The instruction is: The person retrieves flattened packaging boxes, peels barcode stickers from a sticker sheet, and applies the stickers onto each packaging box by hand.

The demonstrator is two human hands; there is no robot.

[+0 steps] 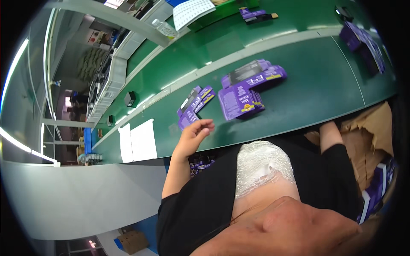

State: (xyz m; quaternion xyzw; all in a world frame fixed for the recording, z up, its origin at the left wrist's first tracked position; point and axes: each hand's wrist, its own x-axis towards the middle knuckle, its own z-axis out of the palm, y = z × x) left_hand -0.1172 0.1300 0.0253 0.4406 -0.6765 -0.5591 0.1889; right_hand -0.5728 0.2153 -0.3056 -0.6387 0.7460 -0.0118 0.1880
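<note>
My left hand hovers at the table's near edge with nothing in it, fingers loosely bent and thumb apart. Just beyond its fingertips lies a small group of flat purple cartons, unfolded and overlapping. To the right of those, a larger stack of flat purple cartons rests on the green table. My right forearm reaches down at the table's edge beside an open brown cardboard box. The right hand itself is hidden below the edge, so what it touches cannot be seen.
White paper sheets lie at the table's left. More purple cartons stand at the far right. Beyond a pale rail are a green bin, a clear bottle and a small black box. Purple packages sit low at my right.
</note>
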